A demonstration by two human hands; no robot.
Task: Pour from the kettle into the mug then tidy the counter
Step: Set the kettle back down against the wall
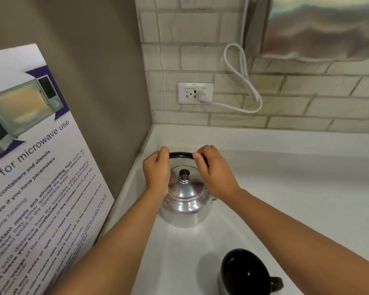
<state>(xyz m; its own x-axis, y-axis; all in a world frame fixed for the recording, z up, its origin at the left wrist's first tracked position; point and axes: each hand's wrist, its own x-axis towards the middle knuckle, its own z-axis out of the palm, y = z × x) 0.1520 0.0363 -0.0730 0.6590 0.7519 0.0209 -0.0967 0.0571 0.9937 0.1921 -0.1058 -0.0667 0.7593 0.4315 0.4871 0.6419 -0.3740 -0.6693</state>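
Against the left wall leaned a large white and purple printed poster about microwave use (36, 167), its lower edge resting at the worktop's corner. Just right of it, on the pale white worktop (296, 209), stood the shiny silver metal kettle with a domed lid and dark knob (184, 201), upright and set close into the corner. Its thin black arched handle (180, 155) rose over the lid. The left hand (157, 171) was closed round the handle's left end, and the right hand (213, 169) was closed round its right end, fingers curled over the bar, so both were clamped on the kettle. On the tiled wall behind, a white cable (241, 81) ran from a white wall socket (195, 93). Nearer the person and to the right, the glossy black ceramic mug (246, 273) stood open-mouthed on the worktop, well apart from the kettle, its handle pointing right.

The kettle looked rigid and smooth-sided, probably slippery on the body and possibly hot, so the handle seemed the sensible hold. If full it would likely be heavy and swing on that narrow bar; a central grip would steady it. The mug seemed breakable and easy to knock.
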